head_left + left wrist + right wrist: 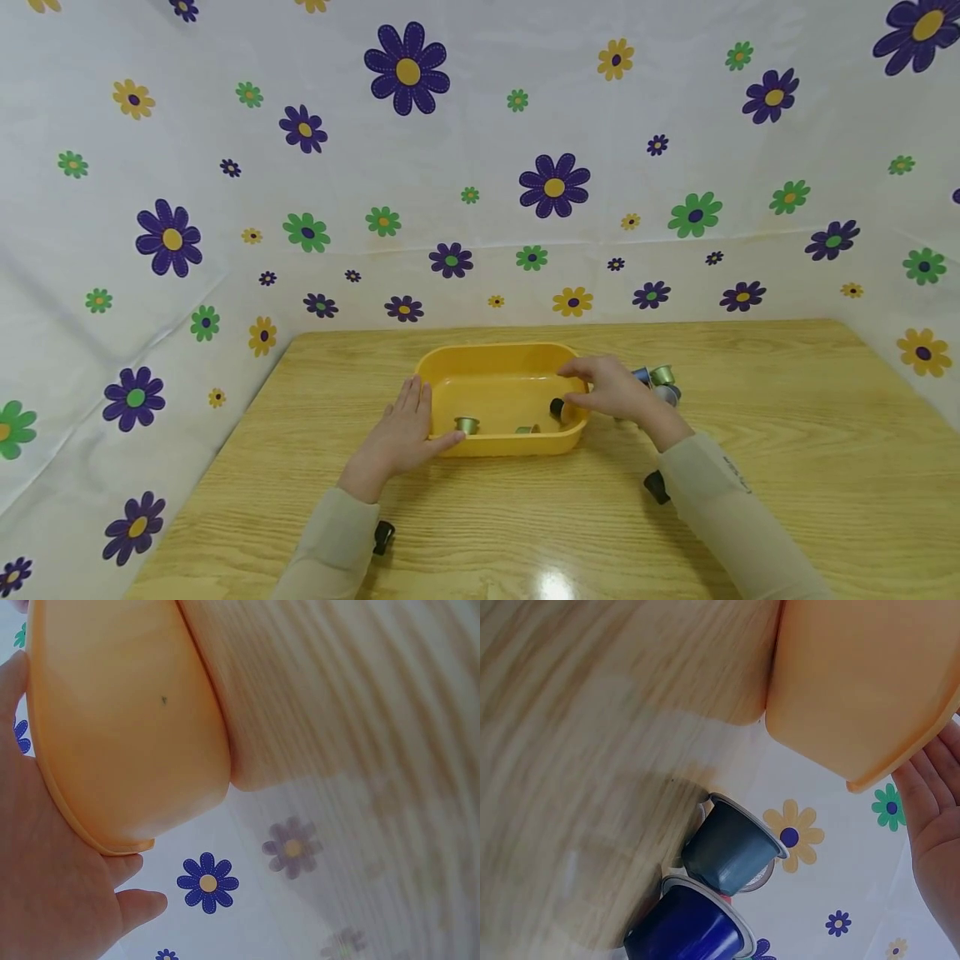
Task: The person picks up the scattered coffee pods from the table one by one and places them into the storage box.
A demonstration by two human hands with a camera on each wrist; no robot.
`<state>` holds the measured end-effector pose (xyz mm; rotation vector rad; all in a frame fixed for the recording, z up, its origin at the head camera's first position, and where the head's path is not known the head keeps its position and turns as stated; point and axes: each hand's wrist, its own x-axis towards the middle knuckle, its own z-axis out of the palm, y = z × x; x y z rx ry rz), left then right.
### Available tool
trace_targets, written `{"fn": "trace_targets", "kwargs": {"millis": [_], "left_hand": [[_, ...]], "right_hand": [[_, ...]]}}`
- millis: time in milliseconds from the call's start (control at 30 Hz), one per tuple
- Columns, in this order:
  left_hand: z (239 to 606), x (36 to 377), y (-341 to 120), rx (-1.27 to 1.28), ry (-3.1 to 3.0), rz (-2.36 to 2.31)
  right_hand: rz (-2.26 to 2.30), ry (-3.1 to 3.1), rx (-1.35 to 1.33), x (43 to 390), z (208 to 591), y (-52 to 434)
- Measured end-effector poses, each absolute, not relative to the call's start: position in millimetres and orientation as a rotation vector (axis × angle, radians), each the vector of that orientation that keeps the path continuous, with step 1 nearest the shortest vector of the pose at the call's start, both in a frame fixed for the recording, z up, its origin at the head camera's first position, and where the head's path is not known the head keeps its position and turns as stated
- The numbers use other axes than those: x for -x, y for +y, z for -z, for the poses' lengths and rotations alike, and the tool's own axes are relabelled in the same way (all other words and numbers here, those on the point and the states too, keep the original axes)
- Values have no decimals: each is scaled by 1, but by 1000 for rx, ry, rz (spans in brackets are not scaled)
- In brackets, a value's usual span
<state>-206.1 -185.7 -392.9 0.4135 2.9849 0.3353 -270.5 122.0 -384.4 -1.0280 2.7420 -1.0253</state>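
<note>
While hands (397, 437) (618, 392) spread thumbs from fingers at yellow tray (510, 447), wood-grain table (795, 417) meets flowered backdrop (480, 142).

Lettering (737, 473) on the right sleeve (738, 523) (tiny) is unreadable.

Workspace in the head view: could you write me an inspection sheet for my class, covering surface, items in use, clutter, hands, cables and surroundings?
Surface: wood-grain table, bright reflection near the person.
Job's things: yellow tub holding a green pod, a second green pod partly hidden, and a small dark piece, probably a pod; more pods lie together right of the tub.
Clutter: a black object by the left sleeve, another by the right; cannot tell what.
Hands: left hand rests on the tub's left rim; right hand reaches over the right end, thumb and fingers apart.
Cables: nothing seen.
Surroundings: white flowered sheet.
</note>
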Motion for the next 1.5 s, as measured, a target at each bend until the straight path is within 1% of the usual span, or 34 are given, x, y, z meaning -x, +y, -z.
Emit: {"fn": "trace_targets", "kwargs": {"millis": [400,733,967,1233,1500], "left_hand": [[393,206,-186,-411,2984,-344],[396,206,-186,-419,2986,-347],[396,206,-187,-420,2994,-357],[396,207,-186,-422,2989,-335],[395,207,-186,-437,2994,-343]], "right_hand": [[1033,2754,1084,270,386,125],[1112,2727,1015,266,387,130],[1127,2742,1032,264,386,134],[1122,2765,928,262,385,142],[1123,2787,928,262,384,151]]}}
